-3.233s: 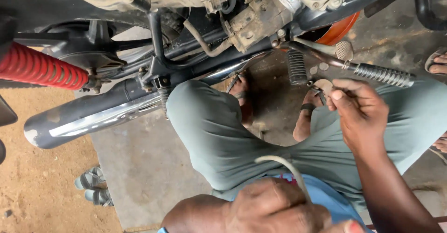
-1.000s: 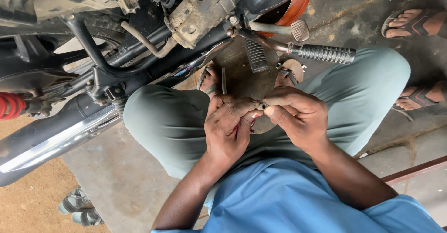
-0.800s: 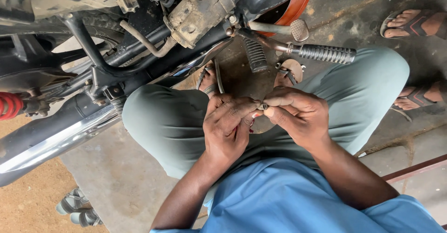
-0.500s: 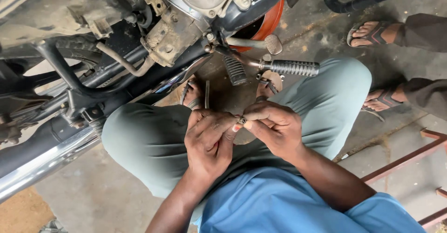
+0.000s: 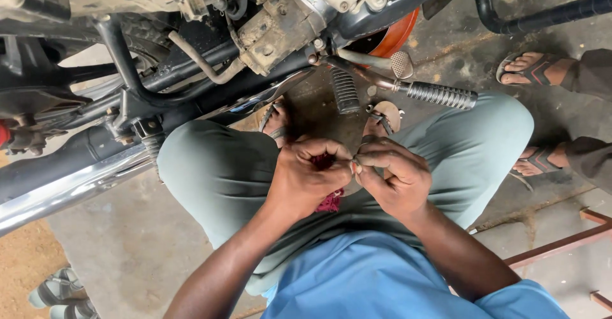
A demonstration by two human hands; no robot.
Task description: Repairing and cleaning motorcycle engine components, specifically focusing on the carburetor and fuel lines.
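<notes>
Single head-worn camera, looking steeply down, close over the lap, facing the motorcycle's underside, concrete floor below.

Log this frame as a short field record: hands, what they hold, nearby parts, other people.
view: head camera, looking down at a crouched person's lap
left hand: fingers curled around a dark red rag, fingertips meeting the right hand
right hand: pinching a small part at the fingertips; too small to identify
hands: touching, between the knees
motorcycle: directly ahead, engine underside visible
footpeg: ribbed, just above the right knee
exhaust pipe: chrome, at left
other person: sandalled feet at right
ground: concrete
</notes>
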